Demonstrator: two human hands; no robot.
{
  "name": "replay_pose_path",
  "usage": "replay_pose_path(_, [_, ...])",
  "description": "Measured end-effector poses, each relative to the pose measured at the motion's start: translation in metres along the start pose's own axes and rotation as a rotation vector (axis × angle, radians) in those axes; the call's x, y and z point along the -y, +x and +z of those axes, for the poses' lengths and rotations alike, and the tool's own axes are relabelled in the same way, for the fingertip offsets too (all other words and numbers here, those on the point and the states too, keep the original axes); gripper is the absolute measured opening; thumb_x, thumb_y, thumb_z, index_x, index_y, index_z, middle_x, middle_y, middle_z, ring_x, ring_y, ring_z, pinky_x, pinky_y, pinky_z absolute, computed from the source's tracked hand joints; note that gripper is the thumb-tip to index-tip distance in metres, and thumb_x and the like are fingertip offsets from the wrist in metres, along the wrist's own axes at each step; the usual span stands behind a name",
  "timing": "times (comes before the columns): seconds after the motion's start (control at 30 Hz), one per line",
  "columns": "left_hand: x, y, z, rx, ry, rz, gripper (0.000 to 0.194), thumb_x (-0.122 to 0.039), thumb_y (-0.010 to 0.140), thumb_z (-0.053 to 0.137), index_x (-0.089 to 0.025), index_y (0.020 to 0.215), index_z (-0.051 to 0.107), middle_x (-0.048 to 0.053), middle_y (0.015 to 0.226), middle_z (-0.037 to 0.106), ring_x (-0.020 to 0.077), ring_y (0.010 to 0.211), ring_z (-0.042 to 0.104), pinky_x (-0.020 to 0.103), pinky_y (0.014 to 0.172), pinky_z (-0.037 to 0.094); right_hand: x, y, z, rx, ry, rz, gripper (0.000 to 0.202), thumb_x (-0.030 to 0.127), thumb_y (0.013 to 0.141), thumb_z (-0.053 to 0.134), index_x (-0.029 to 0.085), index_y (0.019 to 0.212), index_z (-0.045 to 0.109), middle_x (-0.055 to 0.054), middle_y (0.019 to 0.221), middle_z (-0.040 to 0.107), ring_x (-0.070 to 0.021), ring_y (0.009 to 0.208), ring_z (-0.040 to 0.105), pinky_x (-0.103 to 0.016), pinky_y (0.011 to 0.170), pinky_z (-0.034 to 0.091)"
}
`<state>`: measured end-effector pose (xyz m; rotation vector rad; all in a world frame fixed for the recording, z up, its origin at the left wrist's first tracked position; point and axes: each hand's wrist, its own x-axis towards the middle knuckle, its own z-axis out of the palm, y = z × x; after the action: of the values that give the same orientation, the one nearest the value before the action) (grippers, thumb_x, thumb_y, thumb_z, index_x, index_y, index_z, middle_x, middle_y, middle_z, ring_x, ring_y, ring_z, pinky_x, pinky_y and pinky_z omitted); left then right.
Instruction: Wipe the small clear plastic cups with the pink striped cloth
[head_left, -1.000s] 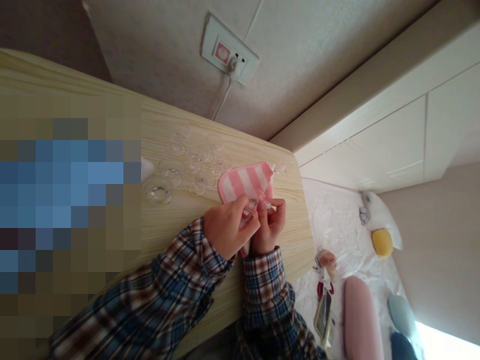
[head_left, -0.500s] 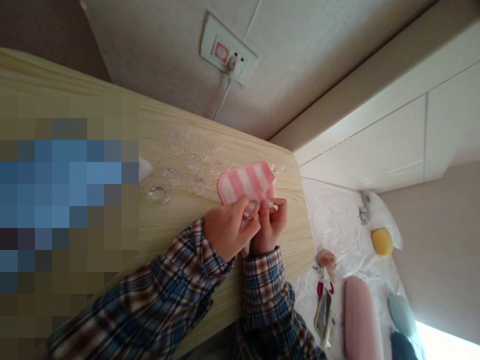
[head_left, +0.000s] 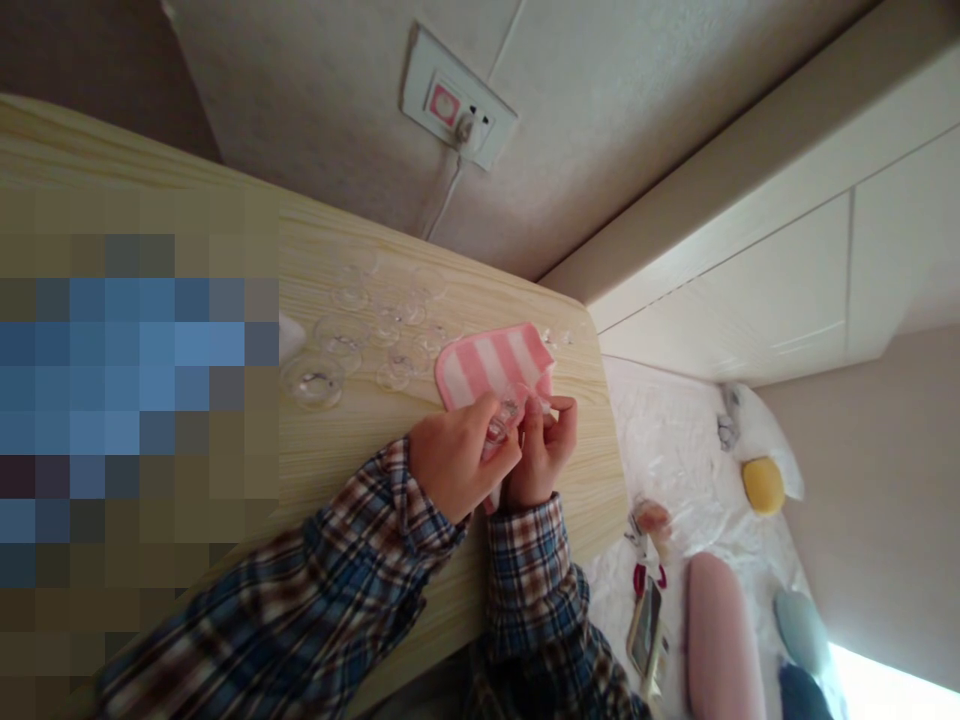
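On the wall socket [head_left: 459, 97], any marking on the pink square is too blurred to read. The left hand [head_left: 452, 455] grips a clear plastic piece [head_left: 501, 420] between thumb and fingers, over the near part of a striped cloth [head_left: 491, 362]. The right hand [head_left: 541, 450], touching or just beside it, has its fingertips pinched together; exactly what they grasp I cannot tell. Clear discs [head_left: 313, 380] lie to the left.

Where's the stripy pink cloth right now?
In the head view, the cloth is near the middle, on the table, just right of the clear discs, its near part partly hidden by the left hand and right hand.
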<state>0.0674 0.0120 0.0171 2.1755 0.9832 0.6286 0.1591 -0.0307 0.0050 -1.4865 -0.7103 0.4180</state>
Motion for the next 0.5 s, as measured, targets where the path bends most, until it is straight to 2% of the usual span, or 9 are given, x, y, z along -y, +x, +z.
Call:
replay_pose_path(0.13, [-0.0002, 0.0001, 0.0003, -0.016, -0.003, -0.015, 0.019, -0.035, 0.081, 0.038, -0.019, 0.079, 0.048, 0.001, 0.067, 0.062, 0.0152, 0.057, 0.057, 0.024, 0.048, 0.033, -0.0006, -0.0003, -0.0001, 0.054, 0.002, -0.008, 0.012, 0.026, 0.079, 0.052, 0.020, 0.080, 0.042, 0.007, 0.053, 0.052, -0.0049, 0.042, 0.046, -0.015, 0.041, 0.035])
replay_pose_path(0.3, [0.0001, 0.0004, 0.0001, -0.008, -0.005, 0.004, 0.017, -0.033, 0.080, 0.040, -0.019, 0.078, 0.048, 0.000, 0.064, 0.061, 0.0152, 0.056, 0.057, 0.024, 0.048, 0.031, -0.0006, 0.0001, -0.0006, 0.012, 0.041, 0.009, 0.013, 0.026, 0.079, 0.051, 0.020, 0.080, 0.040, 0.008, 0.052, 0.050, -0.0043, 0.040, 0.044, -0.014, 0.039, 0.034])
replay_pose_path(0.43, [0.0009, 0.0001, 0.0007, -0.010, -0.022, -0.016, 0.019, -0.035, 0.081, 0.038, -0.019, 0.078, 0.047, 0.000, 0.066, 0.061, 0.0148, 0.058, 0.057, 0.023, 0.049, 0.033, -0.0017, -0.0003, -0.0009, 0.058, 0.025, 0.002, 0.012, 0.026, 0.079, 0.052, 0.020, 0.080, 0.041, 0.007, 0.053, 0.051, -0.0050, 0.042, 0.046, -0.015, 0.041, 0.035])
replay_pose_path(0.5, [0.0010, 0.0000, 0.0009, -0.007, -0.021, -0.012, 0.018, -0.035, 0.081, 0.039, -0.019, 0.078, 0.047, 0.000, 0.066, 0.061, 0.0150, 0.058, 0.057, 0.023, 0.050, 0.033, -0.0022, -0.0002, -0.0009, 0.037, 0.037, 0.002, 0.012, 0.025, 0.079, 0.051, 0.020, 0.080, 0.041, 0.007, 0.053, 0.051, -0.0046, 0.042, 0.045, -0.014, 0.040, 0.035])
